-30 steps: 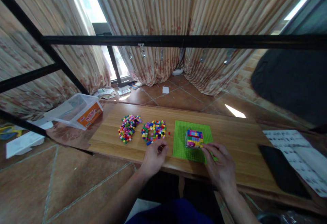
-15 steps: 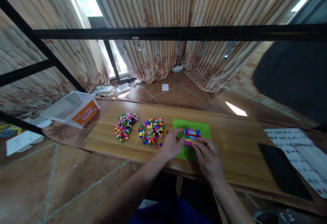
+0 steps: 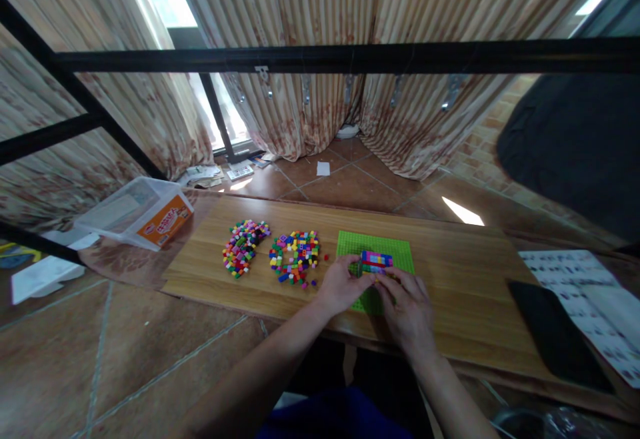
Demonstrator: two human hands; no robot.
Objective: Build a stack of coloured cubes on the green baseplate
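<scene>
A block of joined toy bricks (image 3: 376,260), in blue, purple, red and pink, stands on a green studded baseplate (image 3: 397,245). My left hand (image 3: 343,285) grips it at its left side, the thumb stretched along the near side. From the right, my right hand (image 3: 407,302) meets that thumb at the block's near edge, its thumb and fingertips pinched together. A tiny yellowish toy brick (image 3: 377,279) seems to show at those fingertips. My hands hide the near part of the block.
Two heaps of loose bricks, a left heap (image 3: 243,249) and a right heap (image 3: 305,245), lie on the wooden table (image 3: 465,279). A clear plastic bin (image 3: 150,212) stands left. At right are a dark flat panel (image 3: 555,332) and printed sheets (image 3: 565,285). A black bar (image 3: 320,59) crosses ahead.
My left thumb has moved right along the near side of the block to meet my right fingertips. The block's near part is now more covered. The view has shifted slightly.
</scene>
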